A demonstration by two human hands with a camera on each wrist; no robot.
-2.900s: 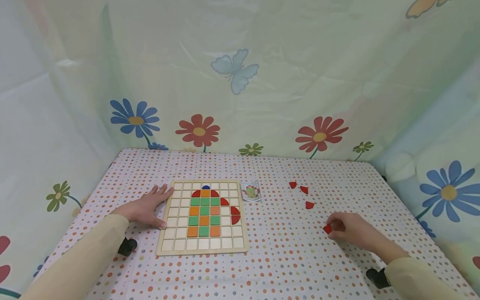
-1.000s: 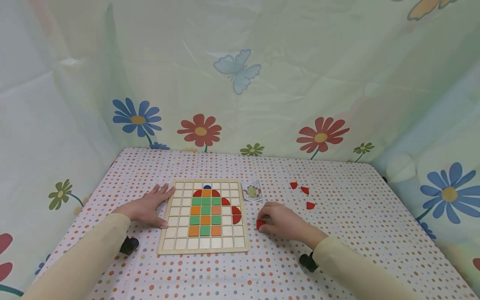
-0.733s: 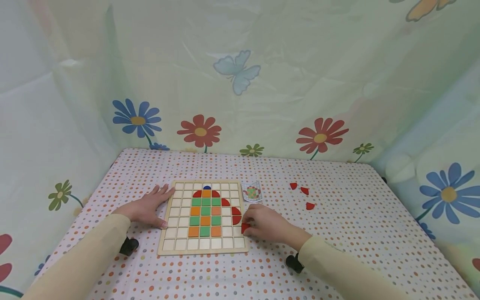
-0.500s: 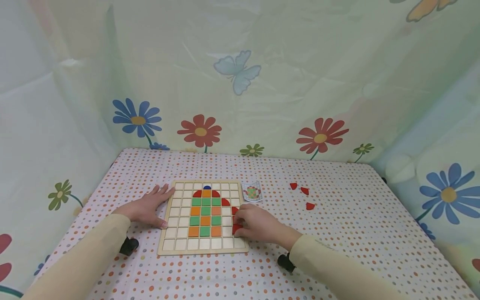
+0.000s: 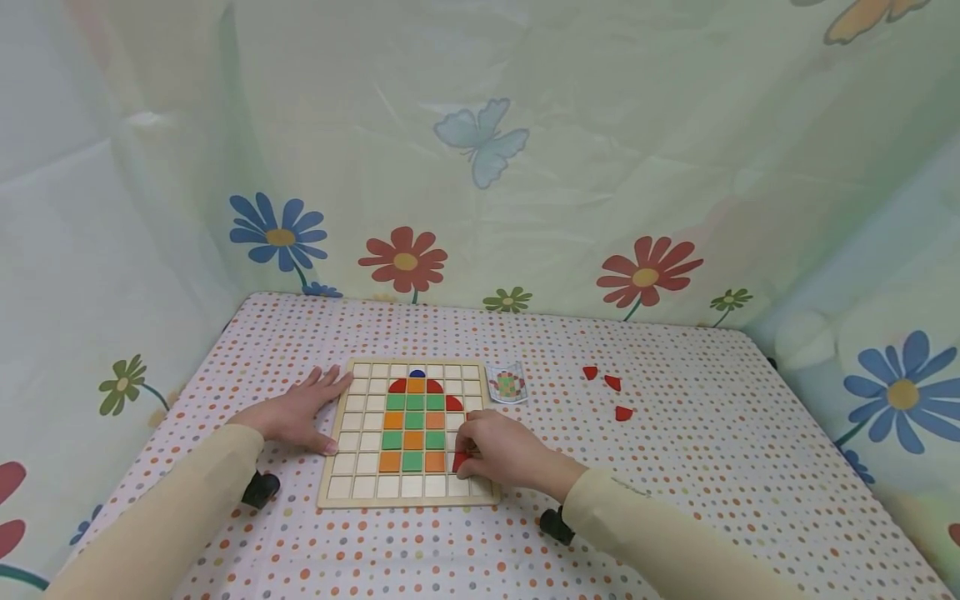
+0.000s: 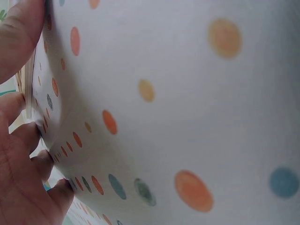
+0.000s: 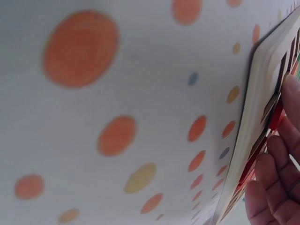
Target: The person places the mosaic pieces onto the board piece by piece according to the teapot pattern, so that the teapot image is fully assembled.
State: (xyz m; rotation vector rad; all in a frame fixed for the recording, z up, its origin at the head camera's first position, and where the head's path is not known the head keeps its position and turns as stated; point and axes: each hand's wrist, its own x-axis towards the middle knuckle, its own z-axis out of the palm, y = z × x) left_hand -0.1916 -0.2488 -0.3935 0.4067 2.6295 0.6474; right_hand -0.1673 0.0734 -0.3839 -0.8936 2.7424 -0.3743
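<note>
A wooden grid board (image 5: pixel 408 502) lies on the table, with green, orange and red tiles and one blue half-round tile (image 5: pixel 417 374) set in its squares. My left hand (image 5: pixel 298 412) rests with spread fingers against the board's left edge; the left wrist view shows its fingertips (image 6: pixel 60 185) on the cloth. Over the board's right side, my right hand (image 5: pixel 498 446) pinches a red quarter-circle tile (image 5: pixel 459 461) between thumb and fingers, just right of the lowest orange tile. That hand mostly covers the red tiles in the rightmost column. The right wrist view shows red tiles (image 7: pixel 252 161) under its fingers.
A small pattern card (image 5: pixel 507 383) lies beside the board's upper right corner. Three loose red tiles (image 5: pixel 623 413) lie farther right on the dotted tablecloth (image 5: pixel 675 500). A flower-printed curtain (image 5: pixel 555 208) stands behind the table.
My right hand has carried the red tile leftward from the table's right side, across the board's right edge, onto the grid. The left hand keeps its place at the board.
</note>
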